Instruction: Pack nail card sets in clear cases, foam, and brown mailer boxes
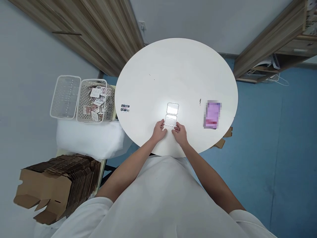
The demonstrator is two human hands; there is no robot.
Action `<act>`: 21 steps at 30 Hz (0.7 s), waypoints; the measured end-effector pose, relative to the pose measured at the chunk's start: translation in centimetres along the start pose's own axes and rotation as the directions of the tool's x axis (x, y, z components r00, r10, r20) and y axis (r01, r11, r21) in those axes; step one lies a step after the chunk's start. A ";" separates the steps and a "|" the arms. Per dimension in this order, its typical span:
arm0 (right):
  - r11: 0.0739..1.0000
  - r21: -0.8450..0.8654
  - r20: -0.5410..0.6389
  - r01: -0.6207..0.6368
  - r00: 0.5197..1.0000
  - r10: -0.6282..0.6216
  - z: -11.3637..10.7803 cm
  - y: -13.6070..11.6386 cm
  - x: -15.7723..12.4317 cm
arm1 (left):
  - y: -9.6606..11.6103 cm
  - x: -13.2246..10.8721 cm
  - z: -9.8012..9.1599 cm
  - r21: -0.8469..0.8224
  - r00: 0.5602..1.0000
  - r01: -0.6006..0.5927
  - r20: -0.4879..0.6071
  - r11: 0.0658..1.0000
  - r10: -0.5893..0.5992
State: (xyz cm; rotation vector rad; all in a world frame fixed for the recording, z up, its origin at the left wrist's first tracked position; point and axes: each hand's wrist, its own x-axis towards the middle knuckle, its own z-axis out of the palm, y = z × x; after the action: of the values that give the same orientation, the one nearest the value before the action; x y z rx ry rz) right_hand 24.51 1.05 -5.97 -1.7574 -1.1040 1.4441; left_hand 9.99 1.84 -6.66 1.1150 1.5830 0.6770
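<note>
A clear plastic case lies unfolded on the white round table, its lid laid back on the far side. My left hand rests by the case's near left corner, fingers curled and thumb apart from them. At the near right corner is my right hand; its fingertips are at the case's edge, and whether they press on it I cannot tell. Its thumb points inward, off the case. Nothing shows inside the case. To the left lies a small card with rows of dark, shiny pieces.
A pixelated purple item lies on the table's right side. Left of the table stand a white perforated basket full of small cards, its lid open, white wrapping sheets and a stack of folded cardboard boxes.
</note>
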 end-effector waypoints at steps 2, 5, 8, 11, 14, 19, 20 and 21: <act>1.000 0.004 -0.008 0.004 1.000 -0.004 0.0 0.2 0.0 | 0.0 -0.2 0.0 -0.003 1.000 0.005 0.000 1.000 -0.005; 1.000 0.024 -0.039 0.002 0.999 -0.001 0.0 0.5 0.0 | -0.1 -0.7 -0.5 0.001 1.000 0.002 0.008 1.000 -0.002; 0.999 0.033 -0.148 0.008 0.989 -0.003 -0.1 0.8 -0.4 | -0.5 -1.6 -2.3 0.041 1.000 -0.017 0.021 0.999 0.016; 0.996 -0.048 -0.300 0.074 0.950 -0.085 0.3 0.5 -1.4 | -1.3 -2.5 -6.1 0.114 0.999 -0.053 0.000 0.992 0.054; 0.962 -0.177 -0.293 0.209 0.922 -0.254 2.1 -0.5 -2.4 | -2.4 -2.5 -11.6 0.224 0.992 -0.081 -0.077 0.971 0.101; 0.862 -0.328 0.021 0.387 0.915 -0.403 8.8 -3.5 -1.8 | -3.5 0.6 -20.5 0.431 0.982 -0.037 -0.150 0.902 0.112; 0.844 -0.358 0.079 0.399 0.914 -0.398 10.4 -4.2 -1.3 | -3.5 1.6 -21.9 0.462 0.980 -0.033 -0.159 0.886 0.119; 0.827 -0.391 0.125 0.404 0.913 -0.387 12.0 -4.9 -0.6 | -3.5 2.6 -23.1 0.491 0.979 -0.036 -0.159 0.870 0.130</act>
State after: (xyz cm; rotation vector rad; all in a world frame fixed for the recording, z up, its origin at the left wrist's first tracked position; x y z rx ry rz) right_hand 11.72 2.19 -4.22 -1.6274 -1.7792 1.0439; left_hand -13.09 5.33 -3.71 1.5319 1.9416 0.4542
